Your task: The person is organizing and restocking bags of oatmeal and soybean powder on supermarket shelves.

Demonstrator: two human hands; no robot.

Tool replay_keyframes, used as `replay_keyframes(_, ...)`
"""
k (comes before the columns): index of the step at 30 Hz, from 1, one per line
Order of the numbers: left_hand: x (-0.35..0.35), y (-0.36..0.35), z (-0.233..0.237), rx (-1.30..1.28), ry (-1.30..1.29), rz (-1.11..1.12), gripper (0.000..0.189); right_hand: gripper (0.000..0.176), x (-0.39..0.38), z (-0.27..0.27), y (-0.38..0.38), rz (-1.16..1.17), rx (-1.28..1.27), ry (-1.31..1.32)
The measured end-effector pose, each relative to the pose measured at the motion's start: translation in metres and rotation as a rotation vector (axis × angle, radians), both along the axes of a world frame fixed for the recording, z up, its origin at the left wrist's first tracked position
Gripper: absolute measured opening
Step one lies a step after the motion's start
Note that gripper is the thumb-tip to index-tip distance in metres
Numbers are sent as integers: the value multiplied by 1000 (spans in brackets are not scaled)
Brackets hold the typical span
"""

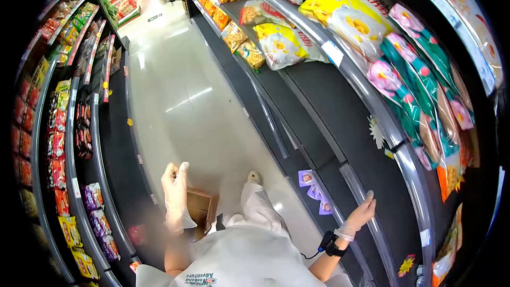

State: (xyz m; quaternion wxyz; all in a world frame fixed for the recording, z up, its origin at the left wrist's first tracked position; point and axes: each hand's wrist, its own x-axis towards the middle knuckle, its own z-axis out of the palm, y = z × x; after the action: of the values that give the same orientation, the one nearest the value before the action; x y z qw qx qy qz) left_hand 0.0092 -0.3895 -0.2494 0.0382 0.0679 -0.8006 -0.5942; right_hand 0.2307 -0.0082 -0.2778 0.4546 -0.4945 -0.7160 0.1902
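left hand (175, 187): gloved, fingers partly curled; whether pinching, cannot tell. right hand (363, 212): gloved, loosely bent by clear shelf-edge strip (380, 245); contact, cannot tell. open carton (200, 201): floor, below left hand. purple packets (314, 192): shelf, near right hand. handling: best keep wrist cable (307, 256) off strip.

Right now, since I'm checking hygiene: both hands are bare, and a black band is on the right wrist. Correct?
Not quite: in the head view the left hand and right hand both wear thin gloves; the black band sits where you said.
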Motion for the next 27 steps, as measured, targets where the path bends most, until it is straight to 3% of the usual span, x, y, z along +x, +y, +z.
replay_keyframes(1, -17, 8, 5, -5, -2, -1, 41, 33, -24, -5, 3, 56, 45, 7)
replay_keyframes(5, -78, 41, 30, -51, -8, 39, 42, 34, -129, 0, 21, 262, -160, -171)
replay_keyframes(11, -159, 77, 26, -68, 18, 21, 44, 27, -304, 6, 22, 634, 30, -254)
replay_keyframes(15, -225, 88, 10, -90, -14, -22, 44, 43, -397, -45, 17, 778, -417, -238)
replay_keyframes(18, -287, 91, 3, -74, -15, -92, 43, 63, -460, -81, 21, 761, -1005, -26)
replay_keyframes(19, -309, 91, 0, -49, 8, -130, 43, 63, -475, -93, 23, 726, -1015, -17)
replay_keyframes(22, -387, 90, -4, -67, 45, -250, 41, 52, -514, -121, 23, 572, -1360, 224)
replay_keyframes(23, -413, 91, -5, -88, 67, -284, 41, 52, -520, -136, 21, 529, -1369, 237)
replay_keyframes(25, -460, 94, 5, -113, 79, -336, 40, 41, -528, -154, 15, 660, -1339, 450)
replay_keyframes(27, -503, 101, 13, -129, 97, -427, 40, 32, -533, -144, 6, 548, -1341, 511)
